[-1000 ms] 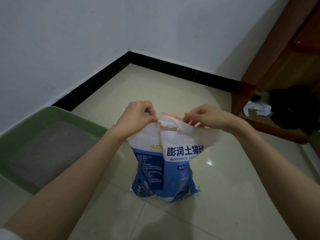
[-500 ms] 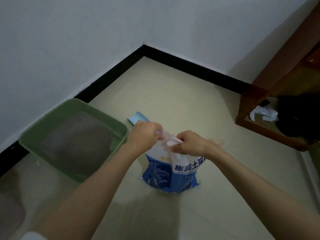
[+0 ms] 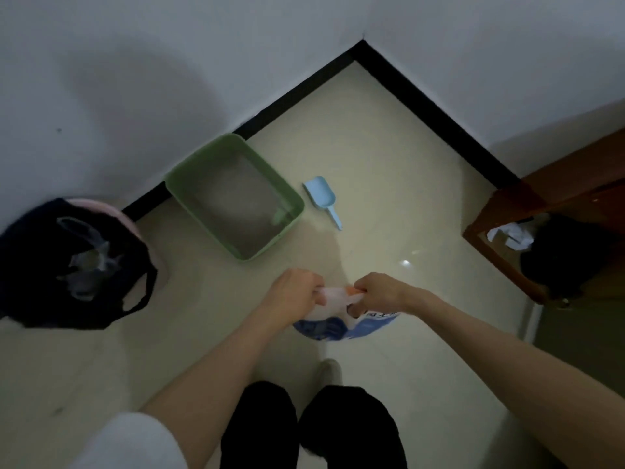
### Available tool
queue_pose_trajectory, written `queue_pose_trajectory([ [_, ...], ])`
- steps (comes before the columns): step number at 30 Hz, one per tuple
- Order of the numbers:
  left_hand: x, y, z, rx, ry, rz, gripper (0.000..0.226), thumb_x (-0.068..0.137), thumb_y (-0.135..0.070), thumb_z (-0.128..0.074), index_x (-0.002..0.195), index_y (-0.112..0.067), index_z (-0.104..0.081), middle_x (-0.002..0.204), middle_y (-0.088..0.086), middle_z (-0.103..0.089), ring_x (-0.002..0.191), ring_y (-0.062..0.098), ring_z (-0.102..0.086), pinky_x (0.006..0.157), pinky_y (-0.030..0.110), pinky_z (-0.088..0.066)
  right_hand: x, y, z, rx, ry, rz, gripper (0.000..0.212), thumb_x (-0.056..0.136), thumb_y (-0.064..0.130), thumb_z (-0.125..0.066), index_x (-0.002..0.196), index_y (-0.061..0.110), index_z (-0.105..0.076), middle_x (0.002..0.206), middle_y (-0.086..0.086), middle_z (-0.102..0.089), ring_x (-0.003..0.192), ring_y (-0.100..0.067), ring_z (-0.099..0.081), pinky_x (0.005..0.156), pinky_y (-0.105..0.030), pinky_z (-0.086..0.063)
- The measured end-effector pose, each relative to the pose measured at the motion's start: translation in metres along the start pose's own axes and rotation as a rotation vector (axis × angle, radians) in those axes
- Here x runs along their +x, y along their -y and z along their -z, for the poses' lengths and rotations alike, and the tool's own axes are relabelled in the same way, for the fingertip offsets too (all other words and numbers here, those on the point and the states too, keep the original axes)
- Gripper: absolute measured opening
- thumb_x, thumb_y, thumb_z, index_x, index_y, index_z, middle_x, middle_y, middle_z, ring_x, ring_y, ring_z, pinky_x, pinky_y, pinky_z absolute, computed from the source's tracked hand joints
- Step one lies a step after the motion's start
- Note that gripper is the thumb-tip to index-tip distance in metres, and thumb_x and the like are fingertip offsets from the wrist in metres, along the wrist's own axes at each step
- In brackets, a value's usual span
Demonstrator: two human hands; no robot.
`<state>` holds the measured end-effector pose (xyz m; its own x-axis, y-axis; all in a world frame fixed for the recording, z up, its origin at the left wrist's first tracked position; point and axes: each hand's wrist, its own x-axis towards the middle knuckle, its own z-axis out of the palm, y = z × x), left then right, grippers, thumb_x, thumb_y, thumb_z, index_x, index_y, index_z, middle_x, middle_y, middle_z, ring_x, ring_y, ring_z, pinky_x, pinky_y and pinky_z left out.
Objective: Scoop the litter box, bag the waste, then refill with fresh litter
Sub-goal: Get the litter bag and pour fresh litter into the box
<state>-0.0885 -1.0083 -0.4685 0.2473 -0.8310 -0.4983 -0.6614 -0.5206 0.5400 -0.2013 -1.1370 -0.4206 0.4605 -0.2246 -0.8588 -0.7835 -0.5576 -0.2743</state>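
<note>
- Both hands clenched on the white top edge of the litter bag [image 3: 341,324]: left hand [image 3: 292,292] and right hand [image 3: 377,292] pinching the plastic at either side of the mouth, bag hanging or standing directly beneath them, above the floor [image 3: 389,184].
- Cannot tell whether the bag mouth is torn open yet; contents hidden.
- Risk, as a judgement: a sudden tear from pulling both sides apart, spilling fresh litter onto the floor short of the box.
- Further risk: a heavy bag slipping from a thin pinched edge when tipped.
- Beyond the hands, slightly left: green litter box [image 3: 235,198], holding a shallow grey layer of litter.
- Just right of the box, ahead of the hands: blue scoop [image 3: 321,198], lying flat.
- Far left of the hands: pink bin [image 3: 125,214] lined with a black bag [image 3: 40,299], clear crumpled plastic inside.
</note>
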Motion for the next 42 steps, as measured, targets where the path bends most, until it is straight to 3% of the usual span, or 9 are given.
queue_pose_trajectory([
  [4, -0.106, 0.0, 0.029, -0.189, -0.063, 0.027, 0.022, 0.08, -0.019, -0.06, 0.097, -0.009, -0.069, 0.1, 0.012, -0.068, 0.092, 0.029, -0.061, 0.077, 0.031, -0.042, -0.08, 0.055, -0.013, -0.138, 0.1, 0.089, 0.021, 0.082, 0.031, -0.063, 0.071, 0.025, -0.046, 0.088, 0.001, -0.05, 0.083, -0.018, -0.049, 0.067, -0.026, -0.035],
  [9, -0.229, -0.01, 0.065, -0.399, -0.358, 0.163, 0.014, 0.07, 0.0, -0.065, 0.083, -0.004, -0.07, 0.079, 0.006, -0.065, 0.073, 0.024, -0.059, 0.066, 0.012, -0.029, -0.161, 0.13, -0.019, -0.101, 0.101, 0.166, 0.031, 0.084, 0.034, -0.059, 0.061, 0.03, -0.039, 0.067, 0.014, -0.041, 0.066, -0.009, -0.044, 0.055, -0.019, -0.029],
  [14, -0.319, 0.0, 0.097, -0.474, -0.7, 0.357, 0.003, 0.077, -0.006, -0.069, 0.08, -0.005, -0.067, 0.079, 0.006, -0.062, 0.078, 0.023, -0.057, 0.071, 0.022, -0.035, -0.2, 0.204, -0.024, -0.099, 0.096, 0.272, 0.016, 0.084, 0.023, -0.058, 0.069, 0.019, -0.056, 0.073, 0.0, -0.055, 0.071, -0.017, -0.05, 0.055, -0.02, -0.035],
  [18, -0.401, 0.006, 0.101, -0.543, -0.881, 0.493, 0.013, 0.083, -0.019, -0.065, 0.086, -0.007, -0.068, 0.087, 0.004, -0.064, 0.085, 0.019, -0.059, 0.079, 0.03, -0.045, -0.234, 0.256, -0.046, -0.186, 0.085, 0.384, 0.036, 0.09, 0.019, -0.054, 0.056, 0.024, -0.041, 0.056, 0.011, -0.043, 0.054, -0.004, -0.039, 0.049, -0.016, -0.028],
  [23, -0.501, 0.02, 0.082, -0.36, -0.913, 0.647, 0.062, 0.083, -0.054, -0.035, 0.127, -0.014, -0.053, 0.128, 0.003, -0.055, 0.117, 0.018, -0.05, 0.097, 0.025, -0.033, -0.261, 0.34, -0.085, -0.257, 0.12, 0.46, 0.02, 0.09, 0.017, -0.054, 0.084, 0.001, -0.065, 0.079, -0.011, -0.068, 0.069, -0.017, -0.058, 0.065, -0.026, -0.044],
  [28, -0.62, 0.045, 0.031, -0.386, -1.042, 0.907, 0.062, 0.092, -0.054, -0.029, 0.134, -0.012, -0.046, 0.137, 0.006, -0.049, 0.124, 0.02, -0.046, 0.103, 0.033, -0.035, -0.276, 0.43, -0.165, -0.349, 0.106, 0.515, 0.029, 0.084, 0.016, -0.059, 0.084, -0.013, -0.062, 0.087, -0.033, -0.065, 0.07, -0.027, -0.058, 0.07, -0.033, -0.044],
  [31, -0.686, 0.069, -0.003, -0.418, -1.061, 1.052, 0.063, 0.095, -0.054, -0.018, 0.136, -0.012, -0.043, 0.14, 0.008, -0.046, 0.128, 0.025, -0.042, 0.104, 0.045, -0.036, -0.287, 0.492, -0.221, -0.399, 0.109, 0.542, 0.031, 0.078, 0.016, -0.062, 0.076, -0.015, -0.06, 0.071, -0.031, -0.061, 0.062, -0.022, -0.052, 0.066, -0.03, -0.039],
  [34, -0.743, 0.096, -0.026, -0.482, -1.075, 1.181, 0.066, 0.094, -0.056, -0.013, 0.139, -0.014, -0.039, 0.144, 0.007, -0.041, 0.133, 0.027, -0.037, 0.108, 0.048, -0.028, -0.3, 0.543, -0.285, -0.491, 0.162, 0.591, 0.031, 0.077, 0.014, -0.061, 0.066, -0.014, -0.053, 0.054, -0.012, -0.048, 0.054, -0.015, -0.046, 0.058, -0.025, -0.035],
  [42, -0.867, 0.144, -0.047, -0.427, -1.073, 1.45, 0.057, 0.094, -0.047, -0.022, 0.139, -0.016, -0.038, 0.145, 0.007, -0.04, 0.137, 0.027, -0.03, 0.111, 0.048, -0.019, -0.33, 0.648, -0.435, -0.804, 0.336, 0.764, 0.033, 0.086, 0.01, -0.052, 0.059, 0.01, -0.033, 0.06, -0.01, -0.034, 0.059, -0.018, -0.034, 0.056, -0.029, -0.023],
])
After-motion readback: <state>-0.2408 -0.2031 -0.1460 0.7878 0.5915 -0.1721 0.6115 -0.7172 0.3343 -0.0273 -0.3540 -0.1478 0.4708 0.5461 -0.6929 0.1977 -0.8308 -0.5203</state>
